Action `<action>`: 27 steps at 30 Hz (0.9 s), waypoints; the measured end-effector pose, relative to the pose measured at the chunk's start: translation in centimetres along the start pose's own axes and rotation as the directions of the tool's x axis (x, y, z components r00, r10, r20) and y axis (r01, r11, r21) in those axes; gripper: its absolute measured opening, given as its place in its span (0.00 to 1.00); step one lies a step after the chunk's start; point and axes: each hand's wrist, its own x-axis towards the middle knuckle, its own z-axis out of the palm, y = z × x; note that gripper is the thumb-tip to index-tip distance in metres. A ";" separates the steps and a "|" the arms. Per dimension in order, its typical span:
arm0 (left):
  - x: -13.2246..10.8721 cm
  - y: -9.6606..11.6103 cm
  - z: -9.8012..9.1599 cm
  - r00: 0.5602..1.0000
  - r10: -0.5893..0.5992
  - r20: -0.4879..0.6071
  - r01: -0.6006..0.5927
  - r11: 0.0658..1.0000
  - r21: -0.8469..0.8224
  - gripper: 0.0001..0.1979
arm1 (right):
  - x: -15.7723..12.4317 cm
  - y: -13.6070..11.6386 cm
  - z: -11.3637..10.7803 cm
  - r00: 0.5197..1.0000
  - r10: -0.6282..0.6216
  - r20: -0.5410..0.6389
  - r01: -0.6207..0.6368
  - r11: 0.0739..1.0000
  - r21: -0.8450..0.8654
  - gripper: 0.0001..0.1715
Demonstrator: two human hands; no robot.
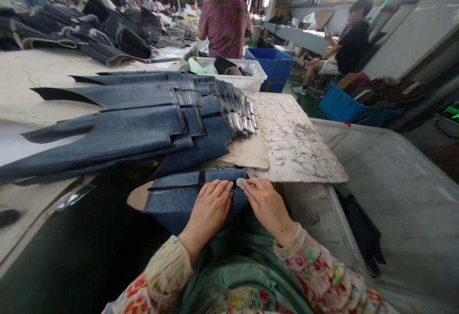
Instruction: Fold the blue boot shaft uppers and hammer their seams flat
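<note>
Panel (pixel 167 206): lower centre; I have the left hand (pixel 211 204) on it, right hand (pixel 267 204) just to the right.
Small lump (pixel 240 183): between the hands, at the right fingertips.
Stack (pixel 132 130): left to centre, beyond the panel.
Board (pixel 297 142): right of the stack.
Heap (pixel 107 32): upper left, behind the stack.
Crate (pixel 247 83): upper centre, behind the stack; tall bin (pixel 278 70) right of it.
Standing person (pixel 225 22): behind the crate.
Low bin (pixel 340 106): upper right, before the seated person (pixel 353 39).

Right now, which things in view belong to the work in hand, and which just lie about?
In the work:
blue piece under the left hand
small pale object pinched in the right hand
overlapping blue pieces, probably

Apparently lying about:
white bin
dark blue box
bright blue crate
dark piece at right
</note>
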 end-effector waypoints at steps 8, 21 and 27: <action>-1.9 -2.3 -0.8 0.998 -0.048 -0.048 0.049 0.998 0.039 0.15 | 1.7 -3.3 1.6 0.994 -0.058 0.096 0.062 0.997 -0.043 0.16; -6.3 -3.6 -1.6 0.971 -0.212 -0.106 0.223 0.970 0.097 0.19 | 3.6 -5.1 2.9 0.983 -0.139 0.117 0.129 0.988 0.087 0.16; -6.2 -3.4 -1.6 0.960 -0.270 -0.069 0.277 0.955 0.105 0.19 | 3.6 -4.1 1.9 0.968 -0.190 0.167 0.155 0.968 0.198 0.15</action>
